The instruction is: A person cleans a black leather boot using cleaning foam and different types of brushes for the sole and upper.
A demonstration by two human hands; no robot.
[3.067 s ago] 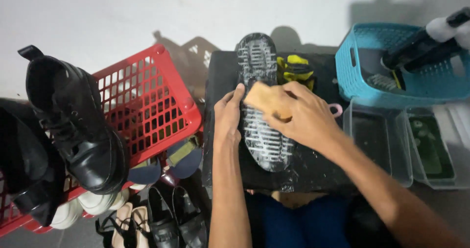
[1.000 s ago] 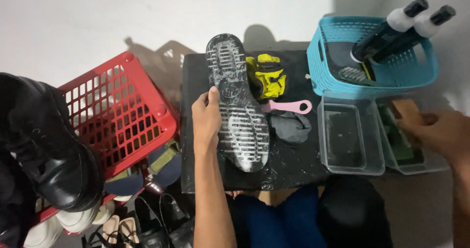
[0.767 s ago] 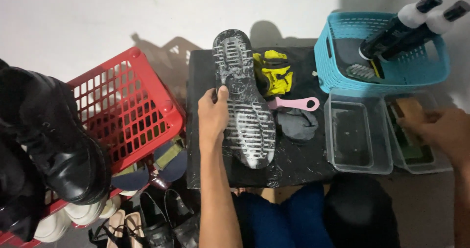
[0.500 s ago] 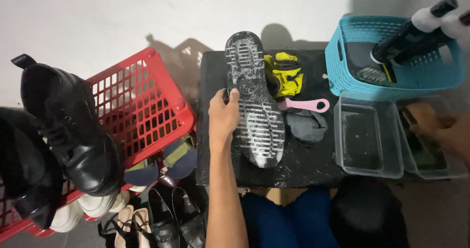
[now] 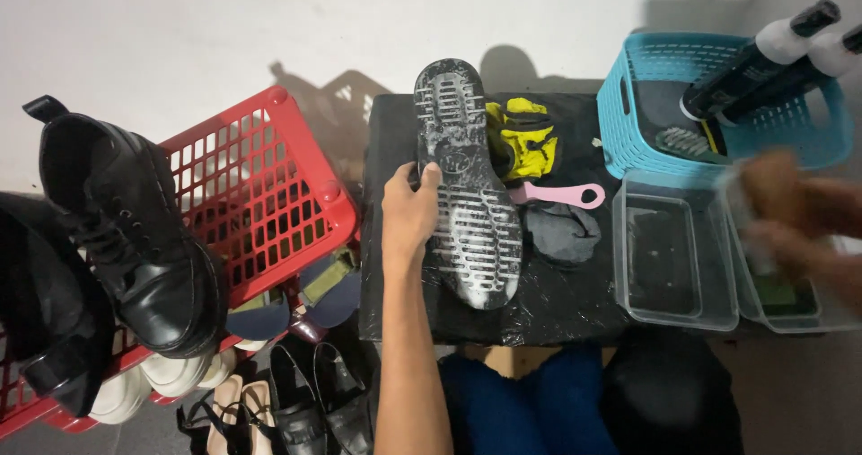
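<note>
Lifted above 2 clear tubs [image 5: 680, 262], blurred right hand [image 5: 790, 217] apparently clutches 1 sponge [image 5: 763, 181]; left hand [image 5: 409, 217] grips 1 shoe [image 5: 467, 185].

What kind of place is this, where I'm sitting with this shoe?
Probably a home shoe-cleaning spot on the floor. The left hand steadies an upturned, soapy shoe on a black-covered stand, a red basket holds boots, and a blue basket holds bottles.
</note>
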